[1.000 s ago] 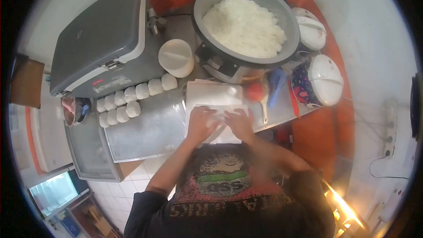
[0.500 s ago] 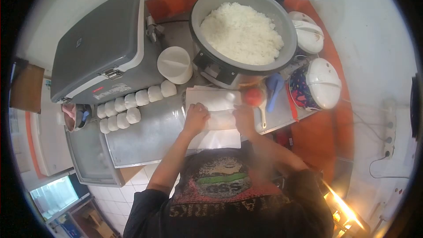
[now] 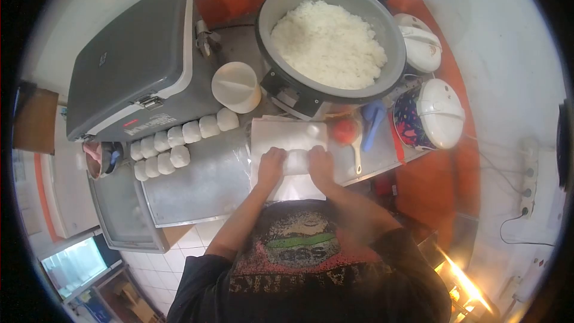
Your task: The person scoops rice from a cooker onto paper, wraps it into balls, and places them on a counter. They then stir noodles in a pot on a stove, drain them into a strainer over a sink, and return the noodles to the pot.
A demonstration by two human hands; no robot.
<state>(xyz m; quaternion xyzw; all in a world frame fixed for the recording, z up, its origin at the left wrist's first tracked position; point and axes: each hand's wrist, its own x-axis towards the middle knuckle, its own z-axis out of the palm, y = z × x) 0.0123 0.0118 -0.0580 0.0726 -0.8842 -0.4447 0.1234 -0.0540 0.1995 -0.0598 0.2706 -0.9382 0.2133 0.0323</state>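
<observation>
A white paper packet (image 3: 296, 163) lies lengthwise between my two hands, over a stack of white wrapping paper (image 3: 281, 135). My left hand (image 3: 272, 164) is closed round the packet's left end. Closed over its right end is my right hand (image 3: 320, 163). The fingertips are partly hidden behind the knuckles, and what is inside the packet does not show. Just beyond the stack stands a large open rice cooker (image 3: 266, 36) full of cooked white rice (image 3: 329, 45).
Two rows of wrapped white packets (image 3: 179, 155) sit on the metal table (image 3: 209, 188) at left, before a grey cool box (image 3: 131, 54). A white tub (image 3: 236, 88) stands behind them. To the right are a pale rice paddle (image 3: 357, 158), a red item (image 3: 345, 132), a blue utensil (image 3: 373, 124) and a patterned pot (image 3: 439, 114).
Both hands have come closer together, and the paper between them is now rolled into a narrower packet. Less loose paper shows in front of it.
</observation>
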